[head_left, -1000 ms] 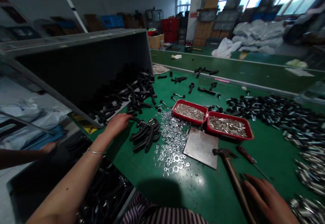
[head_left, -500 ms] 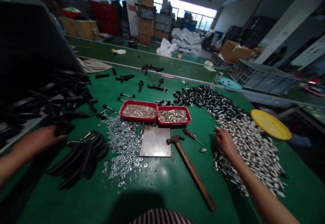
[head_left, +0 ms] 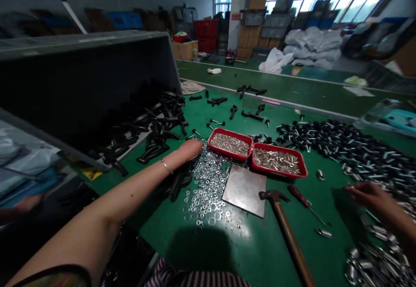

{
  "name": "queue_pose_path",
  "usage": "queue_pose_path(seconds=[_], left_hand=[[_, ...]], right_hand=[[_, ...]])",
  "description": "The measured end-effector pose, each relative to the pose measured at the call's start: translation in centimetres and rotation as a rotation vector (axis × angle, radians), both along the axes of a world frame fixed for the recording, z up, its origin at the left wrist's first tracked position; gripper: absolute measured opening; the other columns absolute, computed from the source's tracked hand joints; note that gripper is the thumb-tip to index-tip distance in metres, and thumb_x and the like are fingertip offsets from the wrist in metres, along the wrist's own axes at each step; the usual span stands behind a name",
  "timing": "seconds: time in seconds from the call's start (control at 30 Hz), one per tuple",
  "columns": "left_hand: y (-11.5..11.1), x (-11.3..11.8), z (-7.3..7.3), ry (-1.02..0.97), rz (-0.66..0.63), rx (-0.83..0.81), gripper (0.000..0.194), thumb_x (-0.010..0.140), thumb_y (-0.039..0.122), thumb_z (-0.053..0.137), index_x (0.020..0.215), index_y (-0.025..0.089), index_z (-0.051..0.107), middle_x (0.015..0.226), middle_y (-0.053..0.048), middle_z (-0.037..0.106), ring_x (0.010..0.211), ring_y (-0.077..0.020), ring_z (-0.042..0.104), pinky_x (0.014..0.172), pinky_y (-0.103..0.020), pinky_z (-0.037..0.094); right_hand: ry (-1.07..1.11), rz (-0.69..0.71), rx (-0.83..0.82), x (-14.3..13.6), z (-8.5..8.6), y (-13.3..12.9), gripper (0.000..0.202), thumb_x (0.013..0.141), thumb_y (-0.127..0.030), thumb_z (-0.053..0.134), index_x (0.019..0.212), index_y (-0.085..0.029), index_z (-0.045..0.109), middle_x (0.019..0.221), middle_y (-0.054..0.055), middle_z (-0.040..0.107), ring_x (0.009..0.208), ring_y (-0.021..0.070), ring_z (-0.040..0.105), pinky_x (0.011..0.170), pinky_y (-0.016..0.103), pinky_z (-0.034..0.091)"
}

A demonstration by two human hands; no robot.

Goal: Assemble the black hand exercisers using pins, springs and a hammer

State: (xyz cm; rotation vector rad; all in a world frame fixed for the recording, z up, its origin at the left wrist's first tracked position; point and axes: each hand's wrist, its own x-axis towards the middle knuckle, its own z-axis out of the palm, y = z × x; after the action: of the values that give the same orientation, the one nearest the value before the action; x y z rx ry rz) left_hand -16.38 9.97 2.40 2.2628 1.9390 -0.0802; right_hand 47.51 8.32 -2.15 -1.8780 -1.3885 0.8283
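Loose washers (head_left: 208,183) spread over the green table (head_left: 260,252) just left of the square metal plate (head_left: 245,190), which serves as the landmark here. The left hand (head_left: 191,149) reaches to the far edge of the washers, beyond the plate and to its left; its fingers lie close together, and I cannot tell whether they hold anything. A bracelet (head_left: 164,164) circles that wrist, and under the forearm, left of the plate, black handles (head_left: 175,187) lie partly hidden. The right hand (head_left: 370,196) is well to the right of the plate, near a heap of shiny metal sleeves (head_left: 380,261), its fingertips drawn narrow; whether something small sits between them is unclear. Just beyond the plate stand two red trays filled with small metal parts, the left tray (head_left: 227,153) and the right tray (head_left: 276,173) end to end. A hammer (head_left: 288,230) rests with its head at the plate's right edge, a screwdriver (head_left: 299,196) farther right. Black-headed bolts (head_left: 341,141) are heaped beyond the plate to the right. Far left of the plate, a grey crate (head_left: 97,40) lies on its side with more black handles at its mouth, and another person's hand (head_left: 29,202) shows past it.
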Motion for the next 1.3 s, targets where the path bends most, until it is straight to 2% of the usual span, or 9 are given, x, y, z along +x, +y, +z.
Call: queue_pose_path(seconds=[0.17, 0.27, 0.37, 0.47, 0.57, 0.67, 0.87, 1.0, 1.3], left_hand=[[1.6, 1.4, -1.5, 0.006, 0.04, -0.022, 0.021, 0.086, 0.005, 0.05, 0.092, 0.01, 0.069, 0.099, -0.018, 0.071, 0.092, -0.0235, 0.068, 0.083, -0.029, 0.05], [1.1, 1.3, -0.9, -0.028, 0.036, -0.021, 0.009, 0.082, 0.008, 0.059, 0.084, 0.01, 0.068, 0.089, -0.014, 0.072, 0.084, -0.0218, 0.069, 0.077, -0.026, 0.049], [0.5, 0.4, 0.3, -0.07, 0.062, 0.049, 0.012, 0.087, 0.014, 0.057, 0.086, 0.005, 0.064, 0.086, -0.013, 0.07, 0.085, -0.0202, 0.067, 0.078, -0.025, 0.047], [0.2, -0.4, 1.5, -0.116, 0.085, 0.138, 0.024, 0.094, 0.022, 0.051, 0.097, 0.001, 0.061, 0.091, -0.012, 0.069, 0.09, -0.0199, 0.064, 0.079, -0.027, 0.046], [-0.5, 0.3, 2.7, -0.175, 0.086, 0.187, 0.029, 0.097, 0.028, 0.047, 0.1, 0.005, 0.063, 0.088, -0.008, 0.069, 0.086, -0.0179, 0.065, 0.078, -0.026, 0.046], [-2.8, 3.4, 3.1, -0.564, 0.052, 0.119, 0.028, 0.096, 0.026, 0.043, 0.107, 0.011, 0.065, 0.079, -0.003, 0.069, 0.073, -0.0138, 0.066, 0.075, -0.026, 0.048], [-10.8, 12.2, 0.1, -1.374, 0.051, -0.336, 0.031, 0.089, 0.033, 0.056, 0.112, 0.013, 0.063, 0.076, -0.006, 0.072, 0.071, -0.0184, 0.07, 0.071, -0.032, 0.055], [-13.4, 14.3, -1.6, -1.486, 0.125, -0.361, 0.033, 0.085, 0.034, 0.064, 0.111, 0.014, 0.067, 0.087, -0.008, 0.074, 0.086, -0.0204, 0.071, 0.082, -0.034, 0.055], [-14.0, 14.5, -1.5, -1.577, 0.136, -0.473, 0.031, 0.082, 0.033, 0.07, 0.105, 0.012, 0.07, 0.092, -0.01, 0.075, 0.085, -0.0207, 0.072, 0.083, -0.033, 0.056]], right_hand=[[0.138, -0.005, -0.11, -6.5, 3.5, -3.8, 0.035, 0.075, -0.057, 0.073, 0.097, -0.03, 0.072, 0.124, 0.013, 0.065, 0.093, 0.0298, 0.063, 0.081, 0.046, 0.047], [0.457, 0.092, -0.199, -14.1, 4.8, -7.8, 0.04, 0.074, -0.05, 0.077, 0.104, -0.024, 0.07, 0.105, 0.01, 0.071, 0.079, 0.0194, 0.061, 0.07, 0.034, 0.048], [0.871, 0.21, -0.267, -21.7, 3.8, -10.4, 0.041, 0.073, -0.043, 0.081, 0.102, -0.019, 0.069, 0.088, 0.006, 0.071, 0.062, 0.0106, 0.052, 0.057, 0.025, 0.044], [1.126, 0.218, -0.292, -26.1, 2.2, -11.4, 0.032, 0.075, -0.036, 0.082, 0.098, -0.019, 0.067, 0.08, 0.003, 0.068, 0.055, 0.0067, 0.045, 0.051, 0.02, 0.038], [1.242, 0.207, -0.263, -27.7, 1.5, -11.7, 0.026, 0.077, -0.032, 0.08, 0.093, -0.02, 0.065, 0.075, 0.0, 0.064, 0.053, 0.006, 0.041, 0.048, 0.019, 0.035], [1.238, 0.189, -0.262, -28.2, 1.4, -11.8, 0.025, 0.077, -0.032, 0.08, 0.093, -0.021, 0.064, 0.074, -0.001, 0.062, 0.055, 0.0072, 0.046, 0.048, 0.018, 0.037], [1.102, 0.257, -0.179, -29.4, 1.7, -12.1, 0.027, 0.076, -0.035, 0.081, 0.091, -0.02, 0.065, 0.071, -0.003, 0.058, 0.058, 0.0099, 0.053, 0.056, 0.025, 0.049], [0.984, 0.338, -0.133, -30.0, 2.2, -12.5, 0.024, 0.08, -0.037, 0.077, 0.093, -0.022, 0.064, 0.075, -0.003, 0.063, 0.057, 0.0107, 0.06, 0.057, 0.024, 0.047], [1.0, 0.369, -0.183, -30.0, 1.4, -12.4, 0.025, 0.08, -0.037, 0.077, 0.094, -0.02, 0.065, 0.073, -0.001, 0.067, 0.057, 0.0123, 0.062, 0.057, 0.025, 0.049]])
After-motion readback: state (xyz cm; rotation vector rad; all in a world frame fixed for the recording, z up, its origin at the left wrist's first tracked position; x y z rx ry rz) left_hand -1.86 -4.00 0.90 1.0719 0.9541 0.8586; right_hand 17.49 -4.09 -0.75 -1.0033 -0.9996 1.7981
